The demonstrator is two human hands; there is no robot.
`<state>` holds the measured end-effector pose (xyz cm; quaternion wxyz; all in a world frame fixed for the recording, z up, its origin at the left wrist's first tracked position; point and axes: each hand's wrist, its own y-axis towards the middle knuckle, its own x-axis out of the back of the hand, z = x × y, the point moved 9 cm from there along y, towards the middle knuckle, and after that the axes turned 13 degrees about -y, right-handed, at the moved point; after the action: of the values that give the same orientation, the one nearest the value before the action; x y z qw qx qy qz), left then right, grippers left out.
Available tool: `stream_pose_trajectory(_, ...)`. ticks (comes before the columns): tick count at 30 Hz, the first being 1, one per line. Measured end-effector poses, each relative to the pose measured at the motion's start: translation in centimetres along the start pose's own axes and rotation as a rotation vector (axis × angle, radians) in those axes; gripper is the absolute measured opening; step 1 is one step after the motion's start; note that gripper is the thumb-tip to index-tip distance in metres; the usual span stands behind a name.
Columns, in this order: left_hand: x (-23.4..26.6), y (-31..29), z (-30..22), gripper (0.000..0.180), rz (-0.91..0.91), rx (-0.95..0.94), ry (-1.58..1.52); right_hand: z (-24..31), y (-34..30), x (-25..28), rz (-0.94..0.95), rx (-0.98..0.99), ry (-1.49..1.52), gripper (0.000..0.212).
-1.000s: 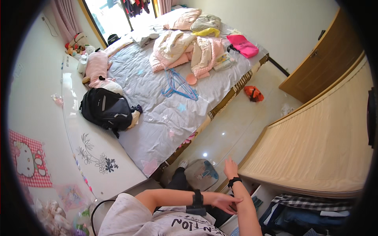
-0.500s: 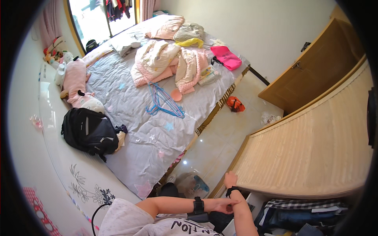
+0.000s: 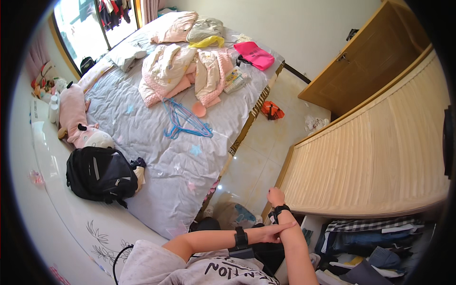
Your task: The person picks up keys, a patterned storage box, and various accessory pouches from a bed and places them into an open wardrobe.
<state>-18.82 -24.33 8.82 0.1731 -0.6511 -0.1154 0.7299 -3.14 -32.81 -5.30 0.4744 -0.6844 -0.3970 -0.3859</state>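
Observation:
My right arm reaches up from the lower edge, a black band [image 3: 279, 212] around its wrist. My right hand [image 3: 275, 196] is closed in a fist beside the edge of the light wood wardrobe door [image 3: 361, 161], and no object shows in it. Across the front comes my left arm, with a black strap and a dark block [image 3: 241, 242] at the wrist. My left hand [image 3: 271, 232] is closed around my right forearm [image 3: 290, 237], some of its fingers hidden. To the right, folded clothes [image 3: 361, 241] lie in an open compartment below the wardrobe door.
Ahead lies a bed [image 3: 156, 185] with blue hangers [image 3: 183, 124], a crumpled quilt [image 3: 166, 71] and a pink bag [image 3: 254, 54]. A black backpack [image 3: 102, 173] and a pink plush toy [image 3: 76, 114] rest at its left. An orange item [image 3: 272, 110] lies on the tiled floor by a wooden door [image 3: 370, 61].
The view has shifted, so the bed appears farther left and more of the clothes compartment shows. My right fist now sits farther up, and my left hand remains at the right forearm.

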Motion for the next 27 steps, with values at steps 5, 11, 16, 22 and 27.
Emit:
stream_pose_trajectory(5, 3.1, 2.1, -0.2, 0.037, -0.032, 0.054, -0.104, 1.8, 0.2, 1.7, -0.007, 0.063, 0.014, 0.020)
stream_pose_trajectory(11, -1.1, 1.9, -3.4, 0.035, 0.055, 0.129, -0.107, -2.6, 3.5, 0.3, 0.141, 0.010, -0.164, 0.023)
stream_pose_trajectory(16, 0.1, 6.5, -9.5, 0.035, 0.032, 0.081, -0.011, -3.0, 10.6, 2.8, 0.066, 0.073, -0.056, 0.023)
stream_pose_trajectory(22, -1.7, 12.5, -19.5, 0.025, 0.066, -0.038, -0.175, -6.5, 20.7, 1.1, 0.191, 0.125, -0.082, 0.024)
stream_pose_trajectory(27, -3.6, 17.5, -26.9, 0.011, 0.074, -0.163, -0.136, -10.7, 26.2, -1.1, 0.251, 0.142, 0.153, 0.026)
